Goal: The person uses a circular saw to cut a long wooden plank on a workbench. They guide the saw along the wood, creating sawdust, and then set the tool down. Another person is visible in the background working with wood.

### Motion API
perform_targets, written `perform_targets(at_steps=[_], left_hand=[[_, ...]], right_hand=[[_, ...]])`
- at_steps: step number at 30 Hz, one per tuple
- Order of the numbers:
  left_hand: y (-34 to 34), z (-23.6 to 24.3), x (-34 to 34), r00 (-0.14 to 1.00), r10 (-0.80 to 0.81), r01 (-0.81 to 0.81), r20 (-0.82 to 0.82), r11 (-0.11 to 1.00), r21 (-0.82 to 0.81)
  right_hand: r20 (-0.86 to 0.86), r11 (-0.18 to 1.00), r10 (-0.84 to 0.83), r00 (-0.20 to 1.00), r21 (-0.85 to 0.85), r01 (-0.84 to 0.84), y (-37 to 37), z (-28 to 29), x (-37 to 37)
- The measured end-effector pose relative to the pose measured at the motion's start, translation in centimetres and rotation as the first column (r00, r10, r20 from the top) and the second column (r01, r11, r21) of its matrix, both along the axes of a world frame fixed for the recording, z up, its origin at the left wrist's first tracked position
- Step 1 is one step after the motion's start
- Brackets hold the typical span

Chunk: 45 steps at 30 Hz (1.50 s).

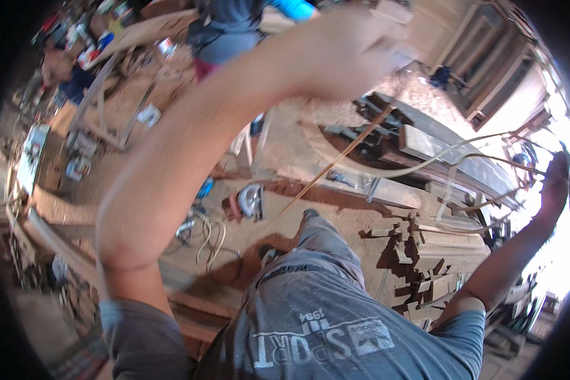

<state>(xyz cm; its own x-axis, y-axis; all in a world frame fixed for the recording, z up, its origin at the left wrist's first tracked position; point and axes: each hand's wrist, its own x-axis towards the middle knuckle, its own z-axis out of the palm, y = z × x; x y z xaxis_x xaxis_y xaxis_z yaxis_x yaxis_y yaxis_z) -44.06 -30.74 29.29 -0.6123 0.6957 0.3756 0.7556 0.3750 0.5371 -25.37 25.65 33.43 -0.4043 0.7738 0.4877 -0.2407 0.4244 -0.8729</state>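
Observation:
My left arm reaches up across the view, and my left hand point(367, 57) is raised at the top, smeared by motion. Its fingers are too blurred to show whether anything is in them. Far out at the right edge, my right hand point(555, 180) is lifted against bright light, beside a dark upright edge. Several pale cables point(424, 166) curve toward that hand; whether it grips one, I cannot make out. A thin wooden strip point(339, 159) slants over the boards in front of me.
A circular saw point(249, 201) rests on the dusty floor by my feet, with a yellowish cord point(212, 240) alongside. Stacked timber point(449, 247) and offcuts lie to the right. Panels point(497, 63) lean at the far right. Another person point(228, 31) stands ahead, in dark clothing.

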Motion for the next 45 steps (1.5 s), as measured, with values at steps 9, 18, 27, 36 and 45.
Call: perform_targets(at_steps=[9,18,27,36,45], left_hand=[[2.5,4.8,-3.0,0.995,0.088,-0.081,-0.056,0.99,0.112],[6.0,7.0,-3.4,0.988,0.14,-0.133,-0.07,0.986,0.098],[3.3,6.6,-3.0,0.973,0.207,-0.185,-0.105,0.965,0.186],[-5.6,-18.7,-2.6,0.861,0.389,-0.453,0.329,0.879,0.147],[-3.5,-48.8,17.7,0.525,0.421,-0.424,0.739,0.883,-0.202]], right_hand=[[-0.049,0.954,0.297,0.954,-0.032,-0.298,-0.1,-5.4,-15.0],[-0.268,0.205,0.908,0.323,-0.389,-0.898,-20.6,-11.7,-25.1],[-0.444,-0.244,0.894,-0.06,-0.368,-0.897,-27.2,-12.2,-25.2],[-0.039,0.706,0.701,0.712,-0.099,-0.701,-11.2,-6.7,-24.1],[0.218,0.894,0.434,0.874,0.014,-0.447,-1.9,-5.6,-19.9]])
